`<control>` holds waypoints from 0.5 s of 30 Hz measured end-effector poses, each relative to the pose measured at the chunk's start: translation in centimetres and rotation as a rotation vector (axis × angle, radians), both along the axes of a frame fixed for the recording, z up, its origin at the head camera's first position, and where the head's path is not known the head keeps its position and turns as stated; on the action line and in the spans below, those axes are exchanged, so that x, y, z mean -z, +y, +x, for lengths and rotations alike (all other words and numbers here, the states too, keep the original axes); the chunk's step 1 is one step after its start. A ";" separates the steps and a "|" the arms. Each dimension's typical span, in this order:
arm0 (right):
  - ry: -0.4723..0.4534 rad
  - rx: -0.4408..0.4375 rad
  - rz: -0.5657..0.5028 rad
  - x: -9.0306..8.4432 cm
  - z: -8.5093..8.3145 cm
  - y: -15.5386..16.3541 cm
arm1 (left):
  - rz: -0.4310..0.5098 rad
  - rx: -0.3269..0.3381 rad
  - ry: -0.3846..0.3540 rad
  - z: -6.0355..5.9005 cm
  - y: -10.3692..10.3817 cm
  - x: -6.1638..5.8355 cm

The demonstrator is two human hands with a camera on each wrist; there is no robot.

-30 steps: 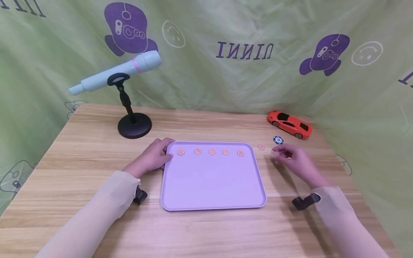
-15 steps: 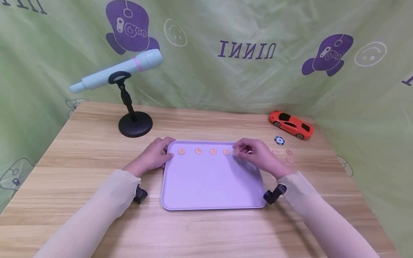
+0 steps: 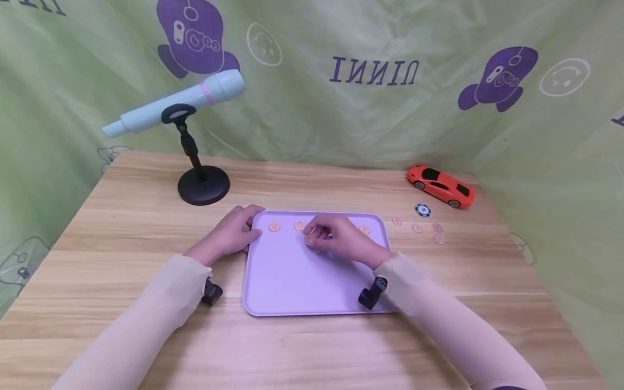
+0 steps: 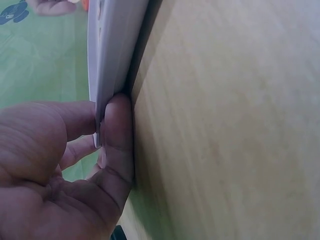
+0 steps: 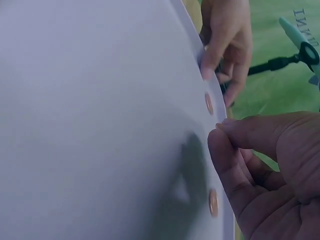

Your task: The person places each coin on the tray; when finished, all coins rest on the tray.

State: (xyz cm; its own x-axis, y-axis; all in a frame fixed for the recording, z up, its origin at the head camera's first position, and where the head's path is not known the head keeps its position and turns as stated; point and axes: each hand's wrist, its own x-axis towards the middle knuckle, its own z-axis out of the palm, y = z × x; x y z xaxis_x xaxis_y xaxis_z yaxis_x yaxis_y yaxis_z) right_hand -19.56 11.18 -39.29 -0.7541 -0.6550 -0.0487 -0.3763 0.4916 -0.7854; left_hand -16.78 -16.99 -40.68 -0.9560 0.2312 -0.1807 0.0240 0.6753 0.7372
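Observation:
My left hand (image 3: 237, 230) grips the far left corner of the lilac tray (image 3: 319, 287). In the left wrist view, the thumb and fingers (image 4: 117, 125) lie on either side of the tray's rim. My right hand (image 3: 341, 238) is over the tray's far half, thumb and fingertip pinching a small copper coin (image 5: 218, 126), mostly covered by the fingers. Along the far side of the tray lies a row of copper coins, with the leftmost coin (image 3: 274, 226) and the rightmost coin (image 3: 364, 230) showing; the right hand hides those in the middle.
Several copper coins (image 3: 416, 228) lie on the wooden table (image 3: 195, 346) right of the tray. Behind them are a blue-and-white poker chip (image 3: 423, 210) and an orange toy car (image 3: 441, 187). A light-blue toy telescope (image 3: 175, 105) rests on a black stand (image 3: 203, 185) at the back left.
My right hand has moved left from the coins on the table to over the tray, carrying a coin. The left hand keeps its grip on the tray.

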 end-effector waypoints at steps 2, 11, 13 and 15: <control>-0.013 -0.029 -0.009 0.2 0.2 -1.0 | -0.002 -0.001 0.003 0.0 -0.1 0.0; -0.028 -0.113 -0.010 0.6 1.1 -4.4 | 0.010 0.013 0.025 0.0 -0.3 0.1; -0.018 -0.129 -0.007 0.8 1.3 -4.8 | 0.013 0.014 0.027 0.0 -0.3 0.1; -0.005 -0.149 -0.006 1.1 1.4 -5.2 | 0.017 0.020 0.033 0.0 -0.3 0.1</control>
State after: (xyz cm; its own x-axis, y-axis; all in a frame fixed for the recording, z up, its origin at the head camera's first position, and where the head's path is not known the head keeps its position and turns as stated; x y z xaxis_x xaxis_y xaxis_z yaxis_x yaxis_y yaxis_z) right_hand -18.16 5.97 -40.39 -0.6483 -0.7599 -0.0484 -0.4405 0.4261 -0.7902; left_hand -16.80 -17.30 -40.79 -0.9566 0.2528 -0.1453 0.0616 0.6621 0.7469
